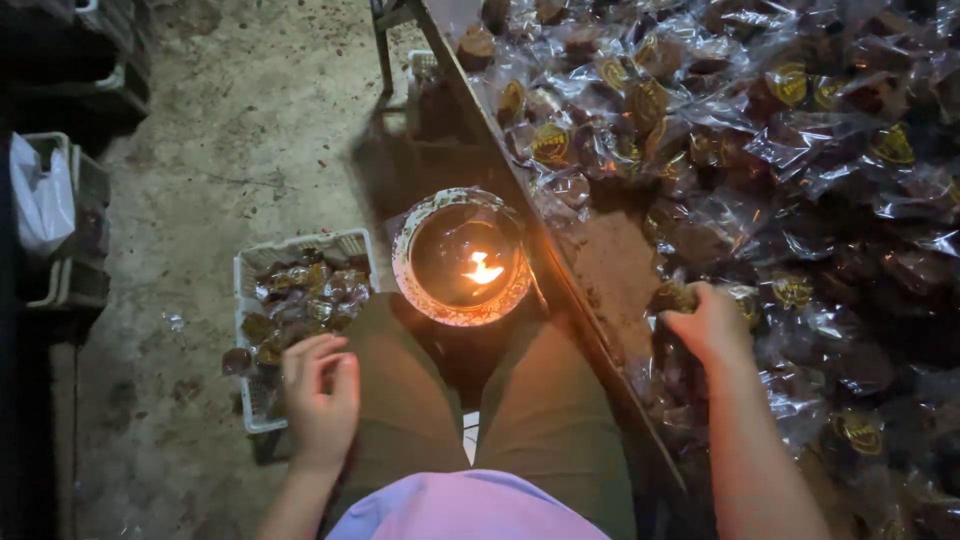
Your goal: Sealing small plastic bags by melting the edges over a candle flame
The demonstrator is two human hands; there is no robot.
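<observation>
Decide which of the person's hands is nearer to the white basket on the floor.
Left. The left hand hovers over the near edge of the white basket; the right hand is far across on the table, resting on wrapped sweets.

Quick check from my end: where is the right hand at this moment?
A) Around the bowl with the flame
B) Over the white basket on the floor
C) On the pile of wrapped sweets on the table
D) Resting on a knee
C: the right hand rests on the wrapped sweets heaped on the table; the left hand hangs over the white basket.
</observation>
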